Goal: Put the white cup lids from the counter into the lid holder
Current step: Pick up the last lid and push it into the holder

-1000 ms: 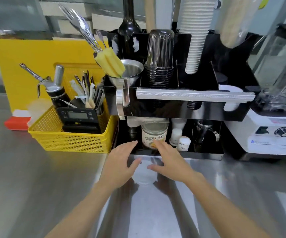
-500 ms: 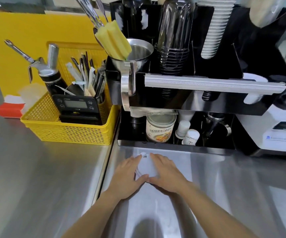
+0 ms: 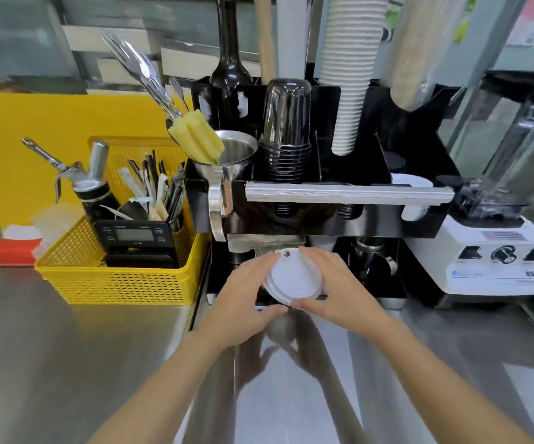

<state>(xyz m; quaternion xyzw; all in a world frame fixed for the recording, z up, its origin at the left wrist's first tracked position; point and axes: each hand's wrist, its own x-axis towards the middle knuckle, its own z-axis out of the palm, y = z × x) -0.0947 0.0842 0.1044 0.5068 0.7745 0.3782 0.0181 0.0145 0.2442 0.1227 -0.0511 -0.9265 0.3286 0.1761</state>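
Both hands clamp the white lids (image 3: 294, 277): left hand (image 3: 243, 302), right hand (image 3: 339, 290), stack clear of desk (image 3: 99, 347). Keep stack squared, lift level to lid holder (image 3: 412, 200), no tilt.

Both forearms are bare to the frame's edge, and the left hand (image 3: 239, 302) and right hand (image 3: 339, 291) wear nothing.

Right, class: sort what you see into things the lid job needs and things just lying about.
Job: small stack of round white plastic cup lids, left hand, right hand, black organiser rack.
Lying about: yellow mesh basket, white blender base, steel funnel.
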